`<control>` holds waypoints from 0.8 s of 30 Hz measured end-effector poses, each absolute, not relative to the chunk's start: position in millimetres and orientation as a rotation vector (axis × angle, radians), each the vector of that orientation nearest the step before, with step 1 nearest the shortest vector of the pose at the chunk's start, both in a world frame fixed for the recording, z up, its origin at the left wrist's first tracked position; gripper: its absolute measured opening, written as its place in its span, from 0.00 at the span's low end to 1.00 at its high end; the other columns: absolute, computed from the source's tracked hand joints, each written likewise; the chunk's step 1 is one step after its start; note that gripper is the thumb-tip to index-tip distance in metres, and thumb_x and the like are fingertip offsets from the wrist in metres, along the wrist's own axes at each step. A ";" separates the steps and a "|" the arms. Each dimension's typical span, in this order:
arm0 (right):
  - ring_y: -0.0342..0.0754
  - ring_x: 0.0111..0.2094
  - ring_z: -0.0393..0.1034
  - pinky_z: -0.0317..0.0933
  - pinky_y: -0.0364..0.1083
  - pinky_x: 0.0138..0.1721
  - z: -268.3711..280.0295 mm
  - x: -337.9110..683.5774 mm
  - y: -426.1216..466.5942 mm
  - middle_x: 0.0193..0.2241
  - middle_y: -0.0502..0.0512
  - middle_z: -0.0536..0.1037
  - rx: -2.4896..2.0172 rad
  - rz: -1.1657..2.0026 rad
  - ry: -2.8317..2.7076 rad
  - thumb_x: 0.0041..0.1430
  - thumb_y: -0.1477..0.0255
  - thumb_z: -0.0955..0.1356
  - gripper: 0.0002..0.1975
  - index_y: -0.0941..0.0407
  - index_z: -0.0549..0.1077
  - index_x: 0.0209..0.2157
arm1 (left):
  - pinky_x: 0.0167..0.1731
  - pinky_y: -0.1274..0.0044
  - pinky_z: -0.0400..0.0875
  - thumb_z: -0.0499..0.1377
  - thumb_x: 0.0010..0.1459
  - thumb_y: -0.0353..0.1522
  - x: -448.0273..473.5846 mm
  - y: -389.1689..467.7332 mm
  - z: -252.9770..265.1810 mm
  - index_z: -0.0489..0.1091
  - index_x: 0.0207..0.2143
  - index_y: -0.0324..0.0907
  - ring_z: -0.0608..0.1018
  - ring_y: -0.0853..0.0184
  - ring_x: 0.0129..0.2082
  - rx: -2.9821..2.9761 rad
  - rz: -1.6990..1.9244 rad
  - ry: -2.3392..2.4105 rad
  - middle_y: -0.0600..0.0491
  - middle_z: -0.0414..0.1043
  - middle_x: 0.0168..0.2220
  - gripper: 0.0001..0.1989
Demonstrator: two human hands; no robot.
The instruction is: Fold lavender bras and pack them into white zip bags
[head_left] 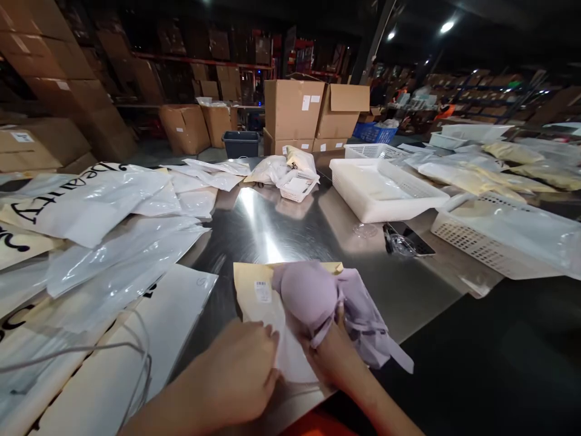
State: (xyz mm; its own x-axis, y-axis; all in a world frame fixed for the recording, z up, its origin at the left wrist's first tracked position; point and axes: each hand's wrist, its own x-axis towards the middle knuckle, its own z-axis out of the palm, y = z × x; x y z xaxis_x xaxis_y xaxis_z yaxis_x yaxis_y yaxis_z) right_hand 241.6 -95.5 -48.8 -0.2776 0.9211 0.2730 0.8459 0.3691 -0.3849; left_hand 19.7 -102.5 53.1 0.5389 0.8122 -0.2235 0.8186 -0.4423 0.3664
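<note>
A lilac bra with a rounded cup lies over a plastic packaging bag near the table's front edge. The bag is cream at its far end, with a white barcode label. My right hand grips the bra from below, thumb against the cup. Loose lilac fabric and a strap hang to the right of that wrist. At the bag's near left side, my left hand is closed with curled fingers on the plastic. Its fingertips are partly hidden.
Piled white plastic bags cover the left of the steel table. On the right are a white tray, a perforated basket and a black phone with a cable. A small basket stands farther back, before cardboard boxes.
</note>
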 end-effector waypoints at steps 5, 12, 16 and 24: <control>0.65 0.51 0.71 0.59 0.66 0.58 -55.5 260.0 -99.6 0.48 0.62 0.79 -1.576 0.028 -2.387 0.56 0.74 0.68 0.17 0.52 0.77 0.47 | 0.41 0.64 0.71 0.50 0.64 0.41 -10.2 -96.8 85.4 0.72 0.53 0.46 0.78 0.52 0.44 2.382 0.059 1.718 0.44 0.77 0.46 0.20; 0.74 0.67 0.44 0.33 0.84 0.56 -46.8 220.5 -114.5 0.69 0.61 0.51 -1.514 0.026 -2.547 0.56 0.79 0.67 0.37 0.41 0.59 0.65 | 0.41 0.68 0.72 0.53 0.62 0.51 46.2 -84.3 69.7 0.58 0.64 0.47 0.74 0.52 0.52 2.486 0.242 1.471 0.45 0.71 0.55 0.32; 0.74 0.69 0.37 0.26 0.84 0.57 3.8 243.0 -125.5 0.68 0.54 0.56 -1.349 0.685 -2.706 0.54 0.75 0.70 0.37 0.40 0.61 0.64 | 0.39 0.66 0.73 0.66 0.51 0.47 43.0 -68.6 55.8 0.69 0.53 0.42 0.77 0.50 0.47 2.394 -0.243 1.603 0.45 0.74 0.48 0.30; 0.52 0.37 0.77 0.66 0.56 0.48 23.4 313.0 -119.0 0.31 0.54 0.81 -1.357 0.319 -2.242 0.62 0.70 0.68 0.08 0.53 0.74 0.28 | 0.41 0.65 0.71 0.71 0.44 0.40 32.5 -36.0 37.0 0.73 0.46 0.40 0.75 0.49 0.47 2.381 -0.417 1.608 0.44 0.73 0.46 0.27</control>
State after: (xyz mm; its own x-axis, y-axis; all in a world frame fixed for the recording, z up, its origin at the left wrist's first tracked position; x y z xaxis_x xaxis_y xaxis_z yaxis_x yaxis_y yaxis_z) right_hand 313.0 -119.0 23.4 -0.3809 0.8773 0.2919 0.7611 0.4768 -0.4397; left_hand 32.5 -36.0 37.0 0.3547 0.8616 -0.3630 0.9295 -0.3670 0.0372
